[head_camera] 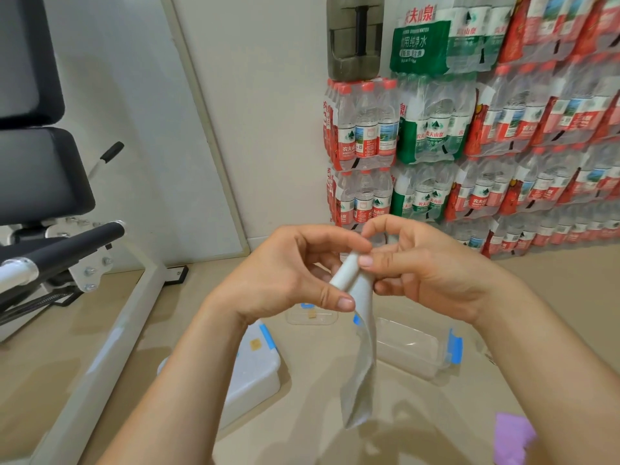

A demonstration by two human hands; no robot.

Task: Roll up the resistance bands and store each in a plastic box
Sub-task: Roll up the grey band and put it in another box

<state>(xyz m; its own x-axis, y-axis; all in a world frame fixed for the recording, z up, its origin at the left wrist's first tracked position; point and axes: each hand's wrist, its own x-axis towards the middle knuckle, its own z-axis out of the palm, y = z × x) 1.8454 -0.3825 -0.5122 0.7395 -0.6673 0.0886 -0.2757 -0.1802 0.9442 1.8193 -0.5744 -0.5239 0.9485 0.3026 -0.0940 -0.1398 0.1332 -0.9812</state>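
**A:** First entry?

**B:** Pale grey flat rubber resistance band [360, 364], held in the air between both hands, above the floor. Its upper end is wound into a slim roll [345, 273] whose long axis slants from lower left to upper right. The loose tail hangs straight down from the roll.

**A:** Fingers?

**B:** Left hand [288, 273]: thumb and curled fingers [339, 298] pinch the roll's lower end. Right hand [426, 273]: thumb and forefinger pinch the upper end. The palms face each other and the forearms converge on the roll.

**A:** Where does it go?

**B:** Clear open plastic box with blue clip [412, 350], on the floor below and right of the tail, nearer the right hand. White lidded plastic box [255, 374], under the left forearm. Judgement: the tail needs winding upward before the band is stored.
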